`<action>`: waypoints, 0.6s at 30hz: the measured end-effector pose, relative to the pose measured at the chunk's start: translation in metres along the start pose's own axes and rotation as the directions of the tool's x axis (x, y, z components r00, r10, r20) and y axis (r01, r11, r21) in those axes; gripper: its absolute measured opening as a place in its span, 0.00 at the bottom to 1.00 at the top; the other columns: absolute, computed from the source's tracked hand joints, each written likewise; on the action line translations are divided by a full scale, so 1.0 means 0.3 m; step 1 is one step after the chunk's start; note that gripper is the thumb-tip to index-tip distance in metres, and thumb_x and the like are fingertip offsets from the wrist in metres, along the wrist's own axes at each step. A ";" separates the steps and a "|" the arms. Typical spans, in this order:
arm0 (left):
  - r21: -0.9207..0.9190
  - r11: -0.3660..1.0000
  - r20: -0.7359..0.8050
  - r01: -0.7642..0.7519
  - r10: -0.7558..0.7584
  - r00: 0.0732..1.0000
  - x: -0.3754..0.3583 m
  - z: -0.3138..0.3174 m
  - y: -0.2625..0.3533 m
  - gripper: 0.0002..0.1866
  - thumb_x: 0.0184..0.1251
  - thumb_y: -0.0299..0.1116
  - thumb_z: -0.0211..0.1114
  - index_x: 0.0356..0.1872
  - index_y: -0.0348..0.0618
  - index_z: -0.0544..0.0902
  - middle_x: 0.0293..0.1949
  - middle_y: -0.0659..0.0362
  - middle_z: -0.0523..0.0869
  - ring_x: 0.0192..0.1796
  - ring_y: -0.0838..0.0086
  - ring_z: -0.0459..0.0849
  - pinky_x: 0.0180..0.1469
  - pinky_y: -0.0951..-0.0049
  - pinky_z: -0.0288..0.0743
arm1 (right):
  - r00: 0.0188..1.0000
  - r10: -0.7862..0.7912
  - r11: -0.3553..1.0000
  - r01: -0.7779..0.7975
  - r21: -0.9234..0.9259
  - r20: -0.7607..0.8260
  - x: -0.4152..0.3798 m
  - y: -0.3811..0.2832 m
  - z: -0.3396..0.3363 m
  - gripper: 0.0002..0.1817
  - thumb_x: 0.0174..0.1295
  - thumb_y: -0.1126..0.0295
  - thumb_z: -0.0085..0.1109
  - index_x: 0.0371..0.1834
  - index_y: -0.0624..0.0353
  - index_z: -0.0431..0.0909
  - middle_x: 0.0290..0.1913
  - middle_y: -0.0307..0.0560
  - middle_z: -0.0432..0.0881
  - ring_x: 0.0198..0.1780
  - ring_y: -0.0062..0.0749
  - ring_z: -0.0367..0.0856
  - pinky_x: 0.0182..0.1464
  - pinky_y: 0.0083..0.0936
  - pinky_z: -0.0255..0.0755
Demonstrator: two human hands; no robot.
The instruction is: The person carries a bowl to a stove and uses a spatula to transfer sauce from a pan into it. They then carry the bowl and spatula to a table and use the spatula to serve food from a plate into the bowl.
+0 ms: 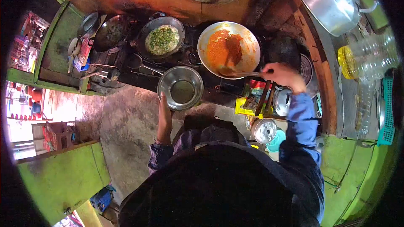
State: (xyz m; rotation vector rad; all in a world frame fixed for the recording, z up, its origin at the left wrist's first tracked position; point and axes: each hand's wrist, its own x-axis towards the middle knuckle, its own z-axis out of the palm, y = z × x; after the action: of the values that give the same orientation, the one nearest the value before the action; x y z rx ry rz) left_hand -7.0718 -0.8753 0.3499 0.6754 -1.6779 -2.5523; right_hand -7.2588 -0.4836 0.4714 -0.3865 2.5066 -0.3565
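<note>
My left hand (164, 113) grips the near-left rim of a shiny metal bowl (194, 85), which is tilted toward me and shows its inside. With my right hand (284, 75) I am closed around the handle of a spatula (248, 74); its far end dips into orange-red paste (227, 50) at the near edge of a wide, light-coloured wok (254, 54). Left of that wok, a dark wok (145, 33) holds a pale round omelette-like mixture (162, 40) topped with chopped green pieces. A metal ladle (147, 66) lies just behind the bowl.
Another dark pan (110, 33) sits at the far left of the stove. Below my right arm are a lidded metal pot (282, 101), a metal tin (265, 131) and yellow packets (246, 107). Plastic bottles (370, 54) and a large aluminium pot (330, 4) are on the right.
</note>
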 end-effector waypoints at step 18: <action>0.410 0.912 -0.037 -0.034 0.054 0.998 0.370 -0.239 0.095 0.36 0.81 0.54 0.37 0.75 0.32 0.57 0.76 0.41 0.58 0.78 0.56 0.55 0.75 0.64 0.52 | 0.921 0.146 0.944 -0.020 0.329 -0.362 0.263 -0.112 0.286 0.18 0.70 0.55 0.57 0.52 0.55 0.80 0.38 0.52 0.86 0.38 0.38 0.85 0.43 0.32 0.76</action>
State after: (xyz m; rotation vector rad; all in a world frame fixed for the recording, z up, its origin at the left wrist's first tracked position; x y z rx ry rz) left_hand -7.1529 -0.9770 0.3129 0.6938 -2.2081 -2.1464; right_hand -7.2656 -0.5565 0.3748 -0.0795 2.7610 -0.8643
